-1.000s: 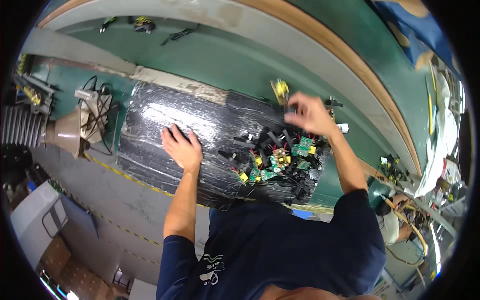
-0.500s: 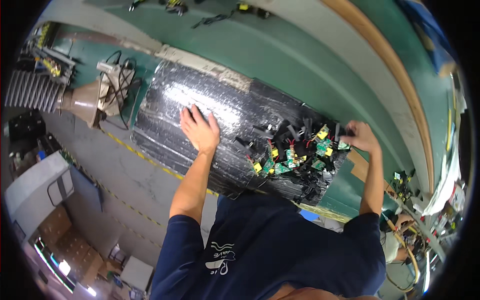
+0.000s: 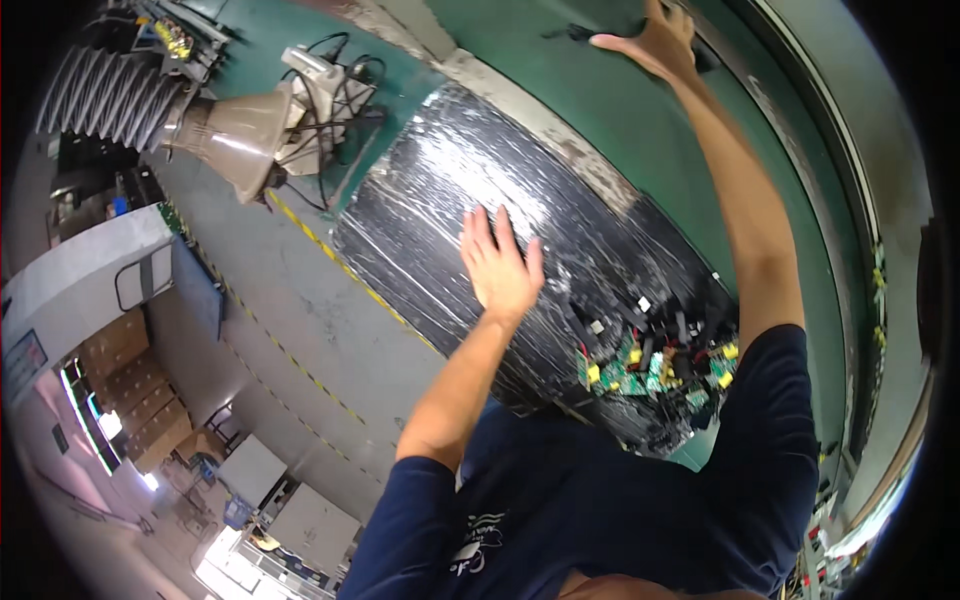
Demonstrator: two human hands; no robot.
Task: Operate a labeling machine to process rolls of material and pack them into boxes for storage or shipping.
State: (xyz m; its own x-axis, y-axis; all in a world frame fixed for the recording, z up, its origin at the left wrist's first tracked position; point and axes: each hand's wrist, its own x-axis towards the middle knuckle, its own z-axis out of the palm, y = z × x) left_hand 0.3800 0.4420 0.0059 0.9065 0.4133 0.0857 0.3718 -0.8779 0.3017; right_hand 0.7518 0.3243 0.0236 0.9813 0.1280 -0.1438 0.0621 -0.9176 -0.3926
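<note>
The left hand (image 3: 503, 270) lies palm down on a black film-covered pad (image 3: 400, 215), fingers straight and slightly parted, holding nothing. In this reporter's judgement the flat palm serves as a prop, balancing the upper body while the other arm is at full stretch.

The right hand (image 3: 665, 45) is extended over the far green surface (image 3: 620, 130). Its thumb stands wide of the index finger, and no object shows in that gap. A dark patch beside the remaining fingers is too unclear to identify; whether they grip anything cannot be told. A black cable (image 3: 575, 33) lies just beside the thumb tip; contact cannot be confirmed.

The green circuit boards (image 3: 655, 370), with yellow components and red and black leads, are heaped at the pad's right end, near the torso and partly behind the right sleeve (image 3: 765, 400). The grouping probably keeps them within easy reach, though the loose leads may snag.

Edges: the pad's far side adjoins a worn whitish ledge (image 3: 540, 110), which the right hand is well beyond. The near-left side drops to grey floor (image 3: 300, 310). Past the left end, on the worktop (image 3: 400, 70), a beige funnel (image 3: 235, 145) and a power strip (image 3: 312, 65) with tangled cords limit leftward travel. Glossy film between left hand and ledge offers sliding room.
</note>
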